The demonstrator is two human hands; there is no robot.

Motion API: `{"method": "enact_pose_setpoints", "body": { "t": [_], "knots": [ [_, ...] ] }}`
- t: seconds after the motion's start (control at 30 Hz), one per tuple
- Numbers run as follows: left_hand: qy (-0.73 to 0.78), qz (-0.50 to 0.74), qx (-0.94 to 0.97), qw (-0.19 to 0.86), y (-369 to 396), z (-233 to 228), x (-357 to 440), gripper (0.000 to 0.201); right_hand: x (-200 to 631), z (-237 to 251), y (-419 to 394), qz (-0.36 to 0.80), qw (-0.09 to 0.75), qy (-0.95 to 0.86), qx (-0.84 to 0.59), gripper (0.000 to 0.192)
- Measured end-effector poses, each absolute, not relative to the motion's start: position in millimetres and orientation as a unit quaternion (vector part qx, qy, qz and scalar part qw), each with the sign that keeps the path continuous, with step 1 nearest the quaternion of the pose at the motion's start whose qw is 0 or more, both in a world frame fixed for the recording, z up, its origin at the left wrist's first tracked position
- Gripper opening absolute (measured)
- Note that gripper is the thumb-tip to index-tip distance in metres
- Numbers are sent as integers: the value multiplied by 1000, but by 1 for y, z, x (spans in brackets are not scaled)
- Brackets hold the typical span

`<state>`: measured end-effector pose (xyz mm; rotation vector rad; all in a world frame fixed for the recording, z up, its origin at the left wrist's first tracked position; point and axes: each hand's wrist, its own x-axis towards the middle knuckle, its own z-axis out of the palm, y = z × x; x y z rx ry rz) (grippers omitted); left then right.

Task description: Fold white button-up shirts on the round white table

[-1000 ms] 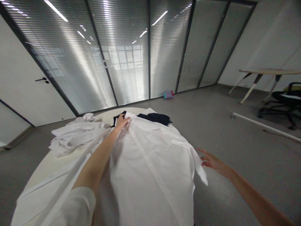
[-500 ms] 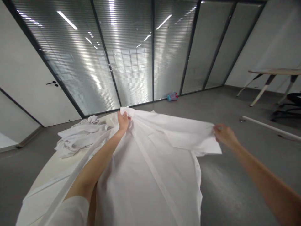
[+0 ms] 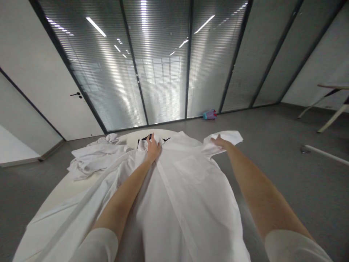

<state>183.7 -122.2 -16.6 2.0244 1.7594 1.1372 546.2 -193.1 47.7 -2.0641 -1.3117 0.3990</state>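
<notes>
A white button-front shirt (image 3: 188, 189) lies spread over the round table, its lower part reaching toward me. At the collar end, my left hand (image 3: 153, 149) has its fingers bent around the bunched collar cloth. A bit of black (image 3: 166, 139) shows beside that collar. My right hand (image 3: 222, 142) is closed on the short sleeve at the right, which sticks out past the table's side; some of its fingers are hidden by the cloth.
Crumpled white cloth (image 3: 99, 156) is heaped at the left of the cream round table (image 3: 61, 194). On the grey floor by the glass partition lies a small blue and purple bin (image 3: 209, 114). A white bar (image 3: 327, 154) and another table (image 3: 335, 86) are at the right.
My right hand has moved left and inward with the sleeve, which was stretched taut and now sits lower and looser. The collar has come down onto the table with my left hand.
</notes>
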Motion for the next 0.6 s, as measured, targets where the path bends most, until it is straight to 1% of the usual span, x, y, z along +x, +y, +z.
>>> {"method": "enact_pose_setpoints", "body": {
  "t": [0.03,0.1,0.17,0.3,0.4,0.47,0.53,0.6],
  "knots": [
    [595,367,706,117,-121,-17,181,62,534,37,-190,171,297,-512,-787,56],
    [583,321,735,128,-119,-10,172,46,507,25,-185,195,251,-545,-776,51],
    [572,291,755,139,-123,3,157,33,478,24,-183,187,220,-592,-752,47],
    [558,271,771,141,-166,33,91,24,406,36,-196,128,186,-719,-657,47],
    [574,259,768,115,-227,45,15,22,345,33,-217,109,160,-811,-553,53],
    [609,232,755,75,-272,45,-38,26,313,22,-230,99,120,-846,-510,62],
    [652,195,730,69,-318,38,-83,31,291,8,-239,86,73,-855,-507,67],
    [682,173,705,87,-361,27,-119,39,281,-4,-244,68,53,-847,-524,66]
  ]
}}
